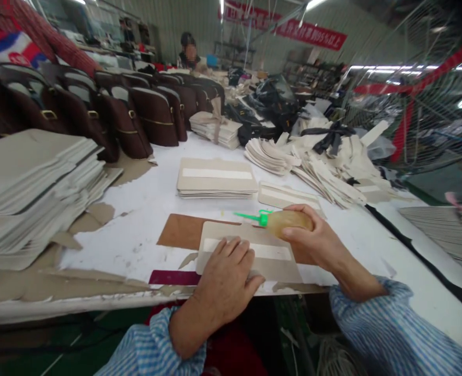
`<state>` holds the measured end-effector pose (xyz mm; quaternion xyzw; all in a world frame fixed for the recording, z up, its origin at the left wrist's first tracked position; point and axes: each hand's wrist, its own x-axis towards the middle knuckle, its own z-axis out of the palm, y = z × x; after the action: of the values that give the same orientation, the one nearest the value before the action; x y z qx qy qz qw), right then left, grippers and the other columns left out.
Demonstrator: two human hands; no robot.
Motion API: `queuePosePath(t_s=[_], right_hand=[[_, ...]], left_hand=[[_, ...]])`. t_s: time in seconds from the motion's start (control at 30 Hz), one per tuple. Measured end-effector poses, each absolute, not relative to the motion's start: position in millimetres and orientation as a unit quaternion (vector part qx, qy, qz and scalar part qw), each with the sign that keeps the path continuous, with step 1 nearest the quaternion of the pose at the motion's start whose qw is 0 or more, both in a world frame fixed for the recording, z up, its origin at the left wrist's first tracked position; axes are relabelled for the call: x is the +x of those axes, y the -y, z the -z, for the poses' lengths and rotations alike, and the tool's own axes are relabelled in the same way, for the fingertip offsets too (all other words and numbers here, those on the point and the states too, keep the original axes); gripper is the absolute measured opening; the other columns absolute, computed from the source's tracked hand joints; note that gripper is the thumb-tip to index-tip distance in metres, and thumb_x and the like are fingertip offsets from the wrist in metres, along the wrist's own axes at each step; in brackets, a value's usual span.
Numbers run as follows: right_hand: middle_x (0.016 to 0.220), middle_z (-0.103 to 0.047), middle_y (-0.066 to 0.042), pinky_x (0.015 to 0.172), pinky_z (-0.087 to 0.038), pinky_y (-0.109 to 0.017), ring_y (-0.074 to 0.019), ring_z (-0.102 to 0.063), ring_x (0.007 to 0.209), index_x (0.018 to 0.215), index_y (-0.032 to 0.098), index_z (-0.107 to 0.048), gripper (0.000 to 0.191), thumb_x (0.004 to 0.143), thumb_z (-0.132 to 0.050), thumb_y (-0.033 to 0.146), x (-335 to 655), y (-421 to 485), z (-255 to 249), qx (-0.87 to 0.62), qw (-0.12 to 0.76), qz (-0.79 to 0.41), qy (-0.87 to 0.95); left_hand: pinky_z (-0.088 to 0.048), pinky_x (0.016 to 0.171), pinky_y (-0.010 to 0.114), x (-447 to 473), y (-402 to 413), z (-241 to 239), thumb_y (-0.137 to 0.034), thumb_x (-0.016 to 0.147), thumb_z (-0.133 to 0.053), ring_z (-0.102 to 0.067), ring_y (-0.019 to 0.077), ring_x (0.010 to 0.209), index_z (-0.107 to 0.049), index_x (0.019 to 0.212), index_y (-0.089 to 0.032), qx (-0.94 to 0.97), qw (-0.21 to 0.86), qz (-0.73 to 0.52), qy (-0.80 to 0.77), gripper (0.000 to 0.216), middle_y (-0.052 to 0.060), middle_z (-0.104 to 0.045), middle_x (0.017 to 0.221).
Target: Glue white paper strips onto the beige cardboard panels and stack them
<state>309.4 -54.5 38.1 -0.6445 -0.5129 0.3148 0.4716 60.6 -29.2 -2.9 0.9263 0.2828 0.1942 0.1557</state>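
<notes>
My left hand (231,277) lies flat, fingers stretched, on a beige panel (270,269) with a white strip (272,251) across it. That panel rests over a brown sheet (182,231) at the table's near edge. In my right hand (321,240) is a squeeze bottle (288,223) of yellowish contents, tilted on its side. Its green nozzle (249,216) points left, just above the panel's far edge. Behind it sits a stack of similar beige panels (217,183), the top one bearing a white strip. One more beige panel (286,196) lies to the right of that stack.
Large pale sheets (38,177) are piled at the left. Dark brown bags (152,115) stand in rows at the back left, near a person's red sleeve (62,39). Curved beige strips (272,155) lie at the back right. A fan guard (430,104) is at the far right.
</notes>
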Motion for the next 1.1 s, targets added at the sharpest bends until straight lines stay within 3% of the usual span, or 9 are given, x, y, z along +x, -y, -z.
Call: queuePosePath(t_s=[0.13, 0.4, 0.9, 1.1], right_hand=[[0.087, -0.069, -0.001, 0.065, -0.054, -0.035, -0.0224, -0.066, 0.075, 0.112, 0.025, -0.062, 0.057, 0.068, -0.088, 0.051, 277, 36, -46, -0.68, 0.409, -0.213, 0.57], [0.083, -0.069, 0.0, 0.066, -0.052, -0.035, -0.0209, -0.064, 0.07, 0.107, 0.023, -0.063, 0.045, 0.071, -0.083, 0.04, 243, 8, -59, -0.641, 0.359, -0.131, 0.665], [0.099, -0.066, -0.006, 0.073, -0.049, -0.033, -0.0219, -0.061, 0.082, 0.106, 0.02, -0.06, 0.031, 0.081, -0.072, 0.032, 237, -9, -78, -0.548, 0.236, -0.009, 0.802], [0.106, -0.067, -0.008, 0.077, -0.045, -0.034, -0.0228, -0.061, 0.086, 0.107, 0.021, -0.058, 0.028, 0.084, -0.072, 0.03, 235, -16, -88, -0.522, 0.21, -0.028, 0.826]], left_hand=[[-0.037, 0.123, 0.054, 60, 30, 3, -0.044, 0.098, -0.065, -0.055, 0.033, 0.135, -0.068, 0.123, -0.013, 0.928, 0.146, -0.195, -0.28, 0.039, 0.013, -0.068, 0.137], [-0.039, 0.12, 0.051, 61, 30, 1, -0.046, 0.098, -0.065, -0.058, 0.0313, 0.129, -0.068, 0.116, -0.016, 0.928, 0.149, -0.191, -0.285, 0.036, 0.012, -0.069, 0.131], [-0.039, 0.118, 0.052, 61, 30, 1, -0.044, 0.099, -0.064, -0.058, 0.0318, 0.128, -0.068, 0.117, -0.014, 0.928, 0.147, -0.193, -0.284, 0.035, 0.013, -0.069, 0.13], [-0.039, 0.119, 0.052, 60, 30, 0, -0.046, 0.099, -0.063, -0.059, 0.0313, 0.125, -0.068, 0.116, -0.015, 0.931, 0.141, -0.182, -0.284, 0.036, 0.012, -0.07, 0.13]])
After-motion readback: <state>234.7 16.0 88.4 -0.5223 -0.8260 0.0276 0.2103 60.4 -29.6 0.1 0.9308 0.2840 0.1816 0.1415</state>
